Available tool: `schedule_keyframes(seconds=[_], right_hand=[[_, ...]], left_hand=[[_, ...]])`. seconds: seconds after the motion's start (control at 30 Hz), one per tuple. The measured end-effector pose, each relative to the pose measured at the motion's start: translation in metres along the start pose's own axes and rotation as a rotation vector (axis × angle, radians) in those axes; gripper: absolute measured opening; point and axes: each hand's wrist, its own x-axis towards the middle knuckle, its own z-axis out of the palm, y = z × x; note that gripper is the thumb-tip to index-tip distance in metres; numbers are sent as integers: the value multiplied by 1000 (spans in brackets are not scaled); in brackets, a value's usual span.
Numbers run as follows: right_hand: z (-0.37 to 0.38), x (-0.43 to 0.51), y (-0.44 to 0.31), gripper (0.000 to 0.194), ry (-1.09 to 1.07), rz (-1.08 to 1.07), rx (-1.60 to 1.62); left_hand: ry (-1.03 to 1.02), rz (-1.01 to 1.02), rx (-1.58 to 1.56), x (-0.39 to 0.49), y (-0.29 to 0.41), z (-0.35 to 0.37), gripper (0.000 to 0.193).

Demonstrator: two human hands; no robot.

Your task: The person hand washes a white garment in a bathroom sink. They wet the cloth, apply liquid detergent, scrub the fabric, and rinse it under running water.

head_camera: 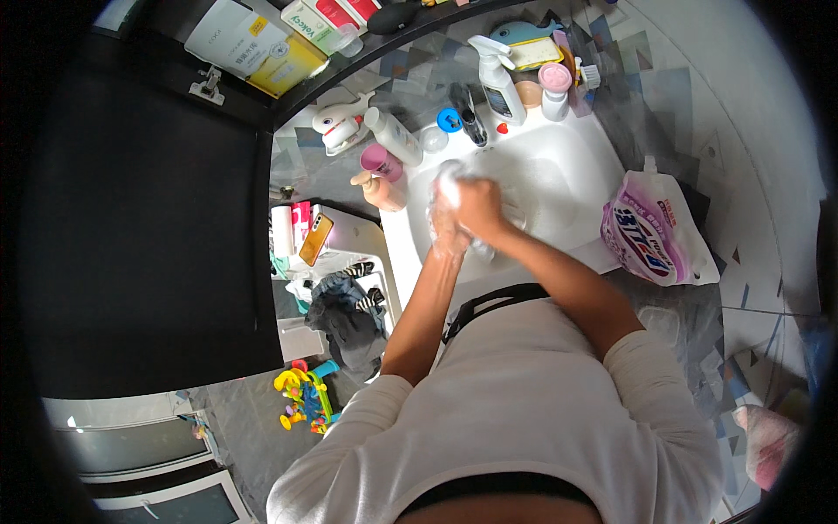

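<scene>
My two hands meet over the left part of the white sink (576, 177), blurred by motion. A wet, foamy white item (450, 182) is bunched between them; its exact kind is hidden by foam and blur. My left hand (446, 226) is underneath, coated with suds up to the wrist. Closed over the top, my right hand (479, 204) presses against the item. Nearest the hands on the left rim are a peach pump bottle (383, 193) and a pink cup (381, 162). A black faucet (473, 121) stands at the back of the sink.
A white spray bottle (501, 85) and a pink-topped bottle (555, 92) stand behind the sink. To the right lies a purple-and-white detergent pouch (655, 229). Leftward are an open black cabinet door (150, 229), a phone (316, 239), dark clothes (347, 321) and a colourful toy (306, 396).
</scene>
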Motion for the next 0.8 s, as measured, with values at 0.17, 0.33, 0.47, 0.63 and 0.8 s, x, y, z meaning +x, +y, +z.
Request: schedule_keyframes(seconds=[0.17,0.33,0.47,0.63,0.8], right_hand=[[-4,6,0,32,-76,-63,-14],[-4,3,0,34,-17,6,-30],[-12,-8,-34,33,22,-211,222],[-10,16,26,37,-86,242,-18],[-39,34,24,32,-198,848,900]], left_hand=[[208,-42,33,-13,4,14,27],[145,82,262,-2,-6,-15,28],[-220,25,-96,21,-19,-71,36],[247,-107,33,-8,12,5,42],[168,-82,48,-6,42,9,47]])
